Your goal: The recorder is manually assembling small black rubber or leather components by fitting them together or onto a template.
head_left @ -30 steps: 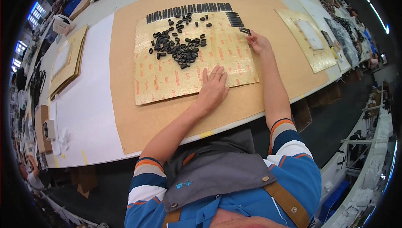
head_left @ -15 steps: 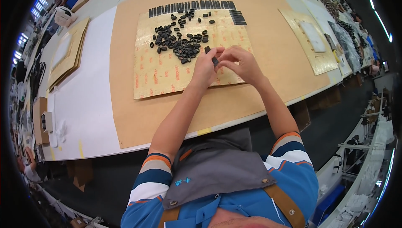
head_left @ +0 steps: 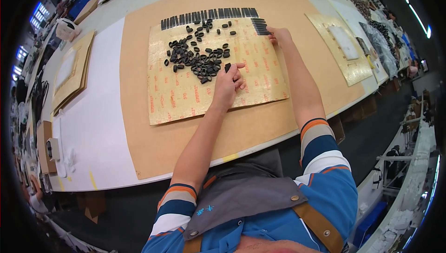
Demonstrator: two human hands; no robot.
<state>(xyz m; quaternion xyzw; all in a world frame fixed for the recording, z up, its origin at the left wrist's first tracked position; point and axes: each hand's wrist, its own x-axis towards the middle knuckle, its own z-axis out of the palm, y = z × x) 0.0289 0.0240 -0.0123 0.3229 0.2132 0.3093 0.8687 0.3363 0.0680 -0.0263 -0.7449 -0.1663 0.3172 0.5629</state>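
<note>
The left hand [head_left: 226,86], above the near half of a yellowish board [head_left: 174,106] with red print, is partly closed, its fingers curled and a small black piece [head_left: 227,68] gripped at the thumb side. The right hand [head_left: 281,37] reaches to the board's right edge, fingers bent and drawn together beside the nearest of a short column of black strips [head_left: 259,26]; its fingertips are too small to make out, so I cannot tell whether it has hold of one. A long row of similar strips [head_left: 209,16] stands side by side along the board's far edge. Between that row and the left hand lies a loose heap of black oval loops [head_left: 204,62], a few scattered apart from it. The board rests on a brown paper sheet [head_left: 162,153] over a white table [head_left: 104,127]. Framed yellowish panels lie to the left [head_left: 86,67] and right [head_left: 360,69].
</note>
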